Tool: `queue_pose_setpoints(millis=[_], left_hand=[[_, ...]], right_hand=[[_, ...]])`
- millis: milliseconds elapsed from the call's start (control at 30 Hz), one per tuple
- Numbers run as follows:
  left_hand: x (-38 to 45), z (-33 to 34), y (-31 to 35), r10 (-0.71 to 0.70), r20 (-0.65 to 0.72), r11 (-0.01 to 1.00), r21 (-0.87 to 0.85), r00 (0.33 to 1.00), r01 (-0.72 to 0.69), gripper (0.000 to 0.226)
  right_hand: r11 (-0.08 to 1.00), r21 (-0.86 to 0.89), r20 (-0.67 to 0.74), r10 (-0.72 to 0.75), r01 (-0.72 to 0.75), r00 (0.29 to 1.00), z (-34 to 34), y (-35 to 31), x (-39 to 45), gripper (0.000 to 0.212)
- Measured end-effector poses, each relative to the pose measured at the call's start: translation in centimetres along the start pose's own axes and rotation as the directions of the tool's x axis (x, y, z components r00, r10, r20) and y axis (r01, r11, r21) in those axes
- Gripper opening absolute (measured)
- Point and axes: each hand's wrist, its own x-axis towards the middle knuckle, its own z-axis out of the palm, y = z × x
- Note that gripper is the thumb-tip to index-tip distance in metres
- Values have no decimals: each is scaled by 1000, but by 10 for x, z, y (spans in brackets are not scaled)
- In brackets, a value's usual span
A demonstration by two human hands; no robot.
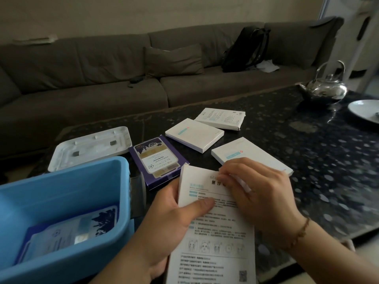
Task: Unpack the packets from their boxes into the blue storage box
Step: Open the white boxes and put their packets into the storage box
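My left hand (174, 220) grips a white printed box (213, 240) from its left side, thumb across the printed face. My right hand (258, 193) pinches the flap at the box's top end. The blue storage box (123, 181) stands at the lower left with several purple and white packets (69, 234) lying inside. On the dark table lie a purple box (156, 160) and three more white boxes: one in the middle (193, 134), one behind it (221, 118), and one just beyond my right hand (244, 152).
A white lid (90, 148) lies upside down behind the blue box. A steel kettle (325, 87) and a white plate (365, 110) stand at the table's far right. A grey sofa (102, 74) with a black backpack (246, 50) runs behind the table.
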Motion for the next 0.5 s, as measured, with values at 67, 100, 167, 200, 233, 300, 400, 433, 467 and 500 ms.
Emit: queue_pose_setpoints(millis=[67,100,167,200,233,300,400,433,467,500], left_hand=[[-1,2,0,1,12,1000,11,1000,-1,30],[-1,2,1,0,19,1000,21,1000,-1,30],[0,0,1,-2,34,999,54,999,0,30],[0,-2,1,-10,47,998,66,999,7,33],[0,-4,2,-23,66,997,71,998,18,38],[1,-9,2,-38,113,996,83,993,29,44],[1,-15,2,-35,198,995,101,980,16,39],[1,-16,2,-26,230,995,102,973,2,38],[1,-17,1,-8,261,994,106,965,-20,37],[1,-18,1,13,289,993,112,957,-48,34]], right_hand=[[998,-30,40,56,-55,998,-1,-5,4,17],[992,-52,73,116,-113,991,-2,-9,7,17],[961,-78,184,276,-266,943,-6,-14,15,21],[939,-82,269,344,-335,900,-9,-15,19,25],[914,-61,342,397,-401,852,-14,-14,22,24],[872,-14,433,447,-490,783,-26,-12,28,23],[855,3,532,437,-518,725,-41,-14,36,26],[853,9,563,427,-522,708,-44,-15,37,27],[849,18,590,417,-528,691,-47,-16,38,28],[844,30,614,407,-535,676,-50,-17,40,28]])
